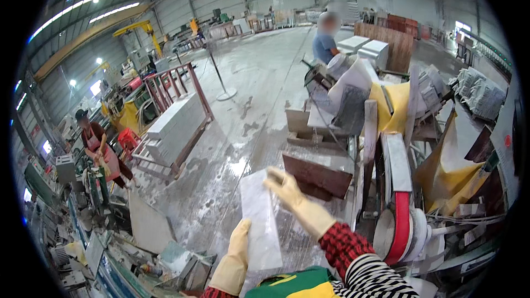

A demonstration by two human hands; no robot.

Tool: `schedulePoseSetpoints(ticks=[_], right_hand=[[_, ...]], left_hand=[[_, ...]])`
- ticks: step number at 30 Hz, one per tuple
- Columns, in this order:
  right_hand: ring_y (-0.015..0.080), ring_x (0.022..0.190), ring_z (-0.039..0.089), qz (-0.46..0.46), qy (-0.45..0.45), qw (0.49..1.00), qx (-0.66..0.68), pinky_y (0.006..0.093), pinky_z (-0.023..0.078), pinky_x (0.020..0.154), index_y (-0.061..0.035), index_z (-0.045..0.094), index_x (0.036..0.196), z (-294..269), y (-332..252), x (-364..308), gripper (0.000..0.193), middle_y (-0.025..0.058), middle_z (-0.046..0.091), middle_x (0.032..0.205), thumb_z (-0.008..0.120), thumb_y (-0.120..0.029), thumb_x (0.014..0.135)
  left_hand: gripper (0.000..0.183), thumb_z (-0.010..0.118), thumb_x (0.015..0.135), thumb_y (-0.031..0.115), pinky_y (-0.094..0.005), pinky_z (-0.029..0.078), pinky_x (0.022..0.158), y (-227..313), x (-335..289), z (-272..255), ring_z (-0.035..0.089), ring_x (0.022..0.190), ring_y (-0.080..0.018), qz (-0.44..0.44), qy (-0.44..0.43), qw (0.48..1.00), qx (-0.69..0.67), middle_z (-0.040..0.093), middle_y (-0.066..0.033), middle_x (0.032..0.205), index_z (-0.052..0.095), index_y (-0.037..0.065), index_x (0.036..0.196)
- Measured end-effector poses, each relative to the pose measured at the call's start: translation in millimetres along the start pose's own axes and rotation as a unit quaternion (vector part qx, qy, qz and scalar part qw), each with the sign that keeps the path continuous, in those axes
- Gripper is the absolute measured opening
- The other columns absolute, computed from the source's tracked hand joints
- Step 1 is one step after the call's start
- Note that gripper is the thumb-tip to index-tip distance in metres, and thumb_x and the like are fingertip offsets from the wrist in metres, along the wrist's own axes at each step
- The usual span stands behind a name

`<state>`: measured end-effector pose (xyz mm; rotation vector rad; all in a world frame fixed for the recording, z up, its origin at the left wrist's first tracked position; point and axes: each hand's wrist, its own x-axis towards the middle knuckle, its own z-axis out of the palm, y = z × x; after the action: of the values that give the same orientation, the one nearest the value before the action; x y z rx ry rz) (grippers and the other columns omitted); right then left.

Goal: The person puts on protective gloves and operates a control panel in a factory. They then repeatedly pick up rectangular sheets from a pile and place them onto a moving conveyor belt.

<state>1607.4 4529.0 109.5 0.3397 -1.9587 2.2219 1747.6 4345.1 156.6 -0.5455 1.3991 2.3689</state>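
Handling of the long white rectangular stone slab with faint grey marbling appears to be under way: the piece is up in front of the wearer's body, tilted, its near end close to the green-and-yellow apron, and it is not set down on any surface that shows. Finished or unfinished state of its faces: cannot be judged from this view; placing it somewhere is not yet done. The left hand, in a cream rubber glove, is closed on the slab's left long edge, thumb along the rim, remaining fingers hidden beneath. The right hand, in a matching cream glove, is at the upper right edge, fingers partly bent and somewhat apart; slight blur, so whether it grips or only touches cannot be told. Beyond the right hand, a dark reddish-brown flat stone panel leans on its long edge; to the right of it is a machine wheel with a bright red band. Farther out, to the left, a reddish-brown metal rack carries stacked white stone blocks. Farther again, a co-worker in a blue shirt is by other pale blocks.
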Motion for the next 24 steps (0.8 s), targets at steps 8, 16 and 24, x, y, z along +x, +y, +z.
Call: schedulePoseSetpoints(ticks=[8,16,24], right_hand=[[0.0278,0.117,0.064,0.044,0.034,0.998,0.011,0.0379,0.052,0.100,0.0051,0.048,0.146,-19.5,-10.6,-13.7,0.083,0.0221,0.062,0.135,0.082,-0.041,0.085],[0.0364,0.130,0.056,0.044,-0.038,0.998,-0.030,0.0472,0.050,0.105,0.0002,0.029,0.158,-21.1,-58.1,-77.0,0.101,0.0282,0.048,0.148,0.085,-0.033,0.081],[0.0246,0.129,0.055,-0.043,-0.009,0.999,0.013,0.0355,0.044,0.109,0.0014,0.042,0.150,-58.4,-63.7,1.7,0.076,0.0183,0.052,0.147,0.079,-0.024,0.089]], left_hand=[[0.040,0.047,0.106,0.026,-0.0359,0.053,0.097,2.4,9.6,-4.3,0.066,0.109,-0.0201,0.058,-0.075,0.993,0.076,0.065,-0.0090,0.127,0.058,0.001,0.136],[0.041,0.047,0.107,0.028,-0.0343,0.055,0.094,9.5,33.9,-2.6,0.067,0.107,-0.0188,0.040,-0.113,0.989,0.093,0.067,-0.0085,0.125,0.056,0.001,0.137],[0.044,0.048,0.107,0.029,-0.0336,0.054,0.096,14.5,36.8,11.4,0.065,0.110,-0.0180,-0.006,-0.166,0.982,0.088,0.065,-0.0087,0.126,0.054,0.000,0.139]])
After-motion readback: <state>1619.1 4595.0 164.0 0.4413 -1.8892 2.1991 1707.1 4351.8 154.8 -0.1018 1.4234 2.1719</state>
